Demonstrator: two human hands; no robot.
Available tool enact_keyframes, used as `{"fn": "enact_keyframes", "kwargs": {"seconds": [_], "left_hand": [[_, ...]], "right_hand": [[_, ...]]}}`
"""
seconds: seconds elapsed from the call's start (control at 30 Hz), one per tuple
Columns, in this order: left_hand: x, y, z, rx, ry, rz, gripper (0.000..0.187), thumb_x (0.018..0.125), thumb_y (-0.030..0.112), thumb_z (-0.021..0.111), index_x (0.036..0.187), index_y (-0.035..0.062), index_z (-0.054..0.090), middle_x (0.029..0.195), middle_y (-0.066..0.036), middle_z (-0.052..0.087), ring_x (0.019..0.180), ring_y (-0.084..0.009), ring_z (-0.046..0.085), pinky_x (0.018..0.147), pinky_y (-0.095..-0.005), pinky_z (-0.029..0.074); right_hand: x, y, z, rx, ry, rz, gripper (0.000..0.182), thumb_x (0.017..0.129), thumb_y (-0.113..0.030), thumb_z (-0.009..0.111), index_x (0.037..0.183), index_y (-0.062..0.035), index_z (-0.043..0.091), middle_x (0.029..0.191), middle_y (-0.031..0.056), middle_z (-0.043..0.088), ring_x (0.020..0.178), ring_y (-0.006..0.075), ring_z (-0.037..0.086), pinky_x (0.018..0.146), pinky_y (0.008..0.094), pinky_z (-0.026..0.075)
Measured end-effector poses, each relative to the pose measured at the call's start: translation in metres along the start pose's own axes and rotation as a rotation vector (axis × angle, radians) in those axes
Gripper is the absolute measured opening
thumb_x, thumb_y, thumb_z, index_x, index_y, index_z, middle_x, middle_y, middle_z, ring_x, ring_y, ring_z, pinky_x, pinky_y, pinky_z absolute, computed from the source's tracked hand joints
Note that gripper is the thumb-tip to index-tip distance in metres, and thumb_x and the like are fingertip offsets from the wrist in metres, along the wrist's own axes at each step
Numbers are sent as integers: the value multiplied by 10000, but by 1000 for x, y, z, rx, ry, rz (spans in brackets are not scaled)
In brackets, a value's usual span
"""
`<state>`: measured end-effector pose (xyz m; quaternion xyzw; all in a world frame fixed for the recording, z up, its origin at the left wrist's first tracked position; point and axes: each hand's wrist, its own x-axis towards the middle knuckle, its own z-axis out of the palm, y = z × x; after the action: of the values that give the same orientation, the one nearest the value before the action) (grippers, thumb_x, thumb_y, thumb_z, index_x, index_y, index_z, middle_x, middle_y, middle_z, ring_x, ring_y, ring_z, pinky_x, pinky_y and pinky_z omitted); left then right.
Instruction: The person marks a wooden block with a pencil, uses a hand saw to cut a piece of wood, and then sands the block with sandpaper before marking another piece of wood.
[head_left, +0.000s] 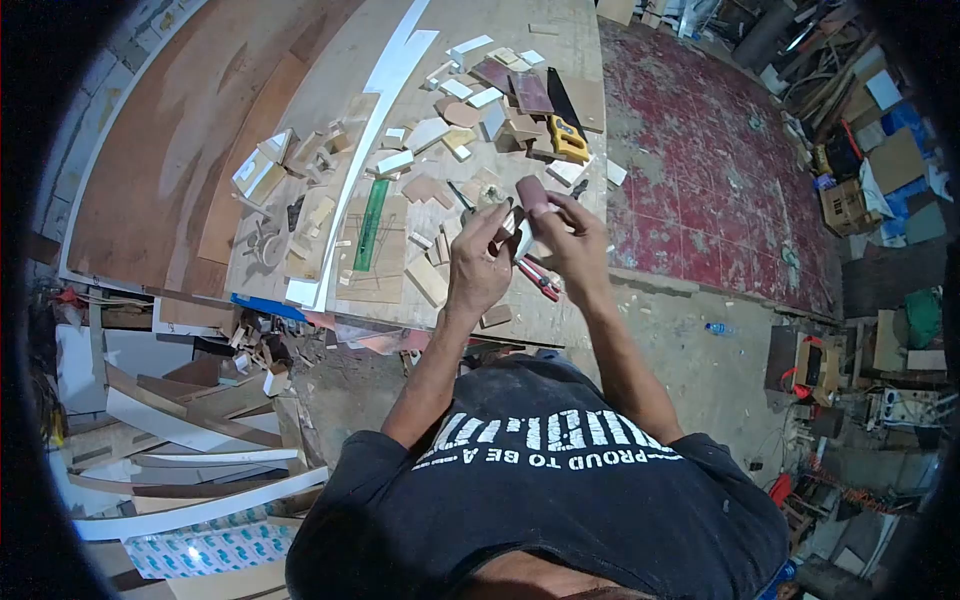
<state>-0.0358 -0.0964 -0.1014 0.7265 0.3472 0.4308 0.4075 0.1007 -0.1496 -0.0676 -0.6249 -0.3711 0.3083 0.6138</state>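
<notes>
My right hand (575, 243) is closed around a folded reddish-brown strip (533, 194) that looks like sandpaper; its upper end sticks out past the fingers. Close beside it, my left hand (480, 262) has its fingers bent and pinched on a small pale piece (524, 238), probably wood, partly hidden between the two hands. Both hands are over the near part of the wooden workbench (530, 325). Just under them lie red-handled pliers (540, 280). A green ruler (372, 225) rests to the left of my left hand.
Wood offcuts (460, 112) are scattered across the bench's far middle. A handsaw with a yellow handle (568, 138) lies at the right edge. Small wooden models (262, 170) stand on the left. Wood strips (190, 420) are piled at lower left. Red floor tiles (700, 170) stretch off to the right.
</notes>
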Motion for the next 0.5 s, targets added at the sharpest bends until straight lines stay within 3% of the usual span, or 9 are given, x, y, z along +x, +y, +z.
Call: {"fn": "enact_keyframes", "kwargs": {"seconds": [0.1, 0.17, 0.23, 0.3, 0.33, 0.37, 0.43, 0.47, 0.5], "left_hand": [[-5, -5, 7, 5, 6, 153, 445, 845, -22, 640, 1285, 16, 581, 1193, -162, 613, 945, -197, 634, 806, -283, 523], [-9, -17, 5, 24, -24, 137, 478, 843, -58, 601, 1314, 8, 554, 1227, -172, 598, 1032, -218, 623, 833, -286, 516], [-13, -10, 0, 49, 29, 115, 489, 809, -69, 620, 1291, -1, 569, 1217, -166, 605, 1001, -209, 626, 808, -284, 517], [-13, -10, -8, 97, -32, 4, 499, 769, -63, 660, 1260, -5, 587, 1211, -159, 613, 1009, -210, 618, 793, -283, 510], [-16, -11, -6, 58, -23, -6, 502, 735, -12, 730, 1222, -2, 607, 1181, -163, 625, 1006, -242, 611, 818, -320, 500], [-21, -11, -5, 55, -24, -21, 502, 735, -12, 730, 1222, -2, 607, 1181, -163, 625, 1006, -242, 611, 818, -320, 500], [-22, -11, -4, 213, -40, 221, 504, 724, 58, 780, 1199, 8, 619, 1149, -172, 632, 1000, -282, 604, 866, -368, 487], [-23, -8, -3, 202, -27, 274, 518, 709, 115, 811, 1184, 21, 624, 1114, -170, 637, 991, -317, 597, 888, -402, 476], [-21, -9, -4, 212, -28, 275, 518, 709, 115, 811, 1184, 21, 624, 1114, -170, 637, 991, -317, 597, 888, -402, 476]], "right_hand": [[2, 6, 3, -120, 52, -49, 402, 878, -283, 663, 1147, 15, 654, 761, 91, 638, 685, 127, 599, 566, 280, 483], [7, 11, 2, -6, -36, 25, 421, 874, -292, 664, 1160, 16, 647, 767, 96, 644, 672, 139, 606, 556, 293, 488], [5, 13, -4, -24, -96, 38, 442, 867, -309, 669, 1154, 28, 648, 781, 95, 647, 685, 141, 612, 557, 283, 490], [-1, 7, -8, -211, -217, -59, 458, 863, -335, 672, 1130, 37, 661, 811, 99, 658, 695, 144, 615, 575, 287, 497], [0, 4, -5, -249, -181, -111, 464, 856, -346, 678, 1109, 43, 670, 831, 114, 667, 673, 146, 609, 591, 292, 495], [8, 0, -3, -141, -231, 73, 456, 851, -340, 677, 1087, 50, 676, 799, 121, 668, 634, 145, 593, 597, 296, 483], [34, 15, 4, -292, -221, -63, 447, 853, -343, 675, 1064, 50, 681, 745, 117, 655, 602, 136, 577, 570, 291, 470], [43, 22, 6, -268, -220, -34, 434, 861, -350, 670, 1030, 49, 690, 706, 116, 645, 613, 131, 577, 568, 291, 469], [48, 22, 9, -257, -175, -78, 423, 876, -344, 663, 1070, 31, 681, 772, 112, 664, 645, 133, 590, 567, 294, 473]]}}
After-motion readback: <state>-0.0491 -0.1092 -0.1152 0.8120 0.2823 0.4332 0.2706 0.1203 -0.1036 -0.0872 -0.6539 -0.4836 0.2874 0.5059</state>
